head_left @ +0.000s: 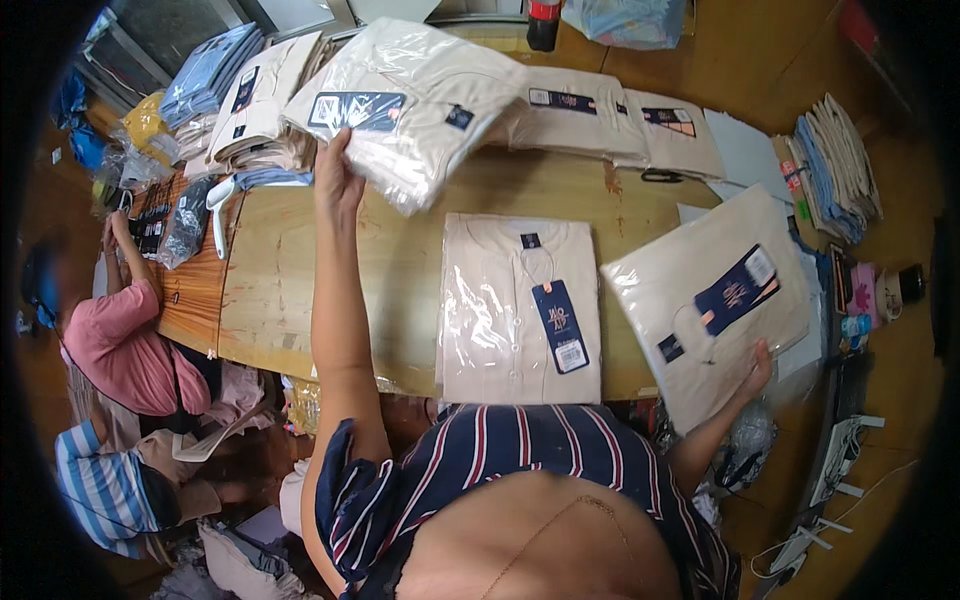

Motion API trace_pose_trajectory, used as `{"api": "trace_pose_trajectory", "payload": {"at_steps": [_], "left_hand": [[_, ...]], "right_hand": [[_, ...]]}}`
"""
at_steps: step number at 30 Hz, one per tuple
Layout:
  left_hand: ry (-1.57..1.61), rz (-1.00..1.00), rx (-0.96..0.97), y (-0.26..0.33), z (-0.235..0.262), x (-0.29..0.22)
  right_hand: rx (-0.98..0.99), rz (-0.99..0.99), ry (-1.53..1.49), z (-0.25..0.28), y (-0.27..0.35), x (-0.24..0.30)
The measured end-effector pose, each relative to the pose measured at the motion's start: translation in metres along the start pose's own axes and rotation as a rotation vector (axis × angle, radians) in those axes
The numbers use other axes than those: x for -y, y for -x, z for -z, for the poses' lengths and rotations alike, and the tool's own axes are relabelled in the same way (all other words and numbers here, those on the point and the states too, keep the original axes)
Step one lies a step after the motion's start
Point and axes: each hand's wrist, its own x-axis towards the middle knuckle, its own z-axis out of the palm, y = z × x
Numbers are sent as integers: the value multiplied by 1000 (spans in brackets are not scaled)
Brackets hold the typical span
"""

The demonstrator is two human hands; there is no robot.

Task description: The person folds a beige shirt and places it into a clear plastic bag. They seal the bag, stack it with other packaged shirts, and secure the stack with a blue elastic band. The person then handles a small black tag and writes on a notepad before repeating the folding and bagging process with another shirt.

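My left hand (pixel 342 172) is raised over the far side of the table, gripping the lower edge of a cream folded shirt in a clear bag (pixel 425 85). A dark blue tag shows through the plastic. On the right, my right hand (pixel 755 375) is closed on the near right edge of another bagged cream shirt (pixel 650 290), held tilted. Between them a third bagged cream shirt (pixel 480 320) lies flat at the table's near edge, its neckline away from me and its dark hang tag to the right.
Bagged cream shirts (pixel 570 135) lie along the table's far side near scissors (pixel 661 176). Folded stacks (pixel 270 130) stand at far left beside a white tape-dispenser-like tool (pixel 219 210); more folded clothes (pixel 835 170) are at right. A cola bottle (pixel 543 25) stands behind. Two people (pixel 120 330) are at left.
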Motion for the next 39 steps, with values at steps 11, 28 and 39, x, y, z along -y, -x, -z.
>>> {"api": "trace_pose_trajectory", "payload": {"at_steps": [11, 28, 39], "left_hand": [[-782, 478, -77, 195, -36, 65], [-756, 365, -105, 219, -35, 78], [-970, 77, -81, 224, -23, 92]], "right_hand": [[45, -1, -98, 31, -52, -1], [581, -144, 620, -94, 13, -72], [507, 258, 473, -156, 51, 51]]}}
